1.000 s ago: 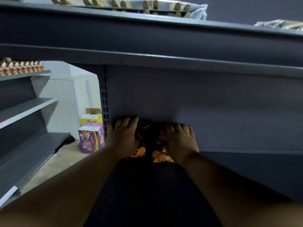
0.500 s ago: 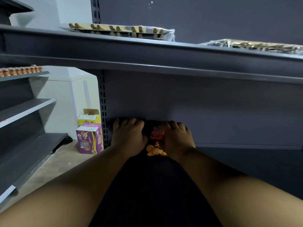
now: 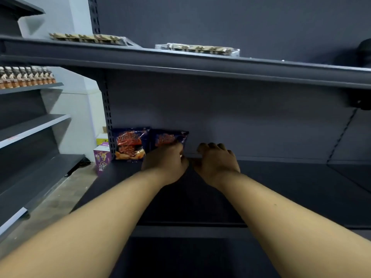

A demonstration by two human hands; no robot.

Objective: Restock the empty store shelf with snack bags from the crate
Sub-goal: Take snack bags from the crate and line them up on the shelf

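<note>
Two bare forearms reach up from the bottom corners of the frame over the dark shelf [image 3: 281, 187] toward its back wall. At centre, the left hand [image 3: 164, 165] rests against the lower part of the second snack bag [image 3: 170, 139]; its fingers are hidden behind the hand, so whether they grip the bag cannot be told. Just right of it, the right hand [image 3: 217, 164] hovers with its fingers [image 3: 212, 146] curled loosely and holding nothing. Both bags stand upright against the back wall at centre left, the first snack bag [image 3: 130, 144] touching the second on its left. Beyond the shelf's left end, boxes [image 3: 102, 157] sit on the floor. On the upper shelf [image 3: 180, 63] lie wrapped trays [image 3: 200, 48]. Far left, small bottles [image 3: 26, 77] line another shelf.
</note>
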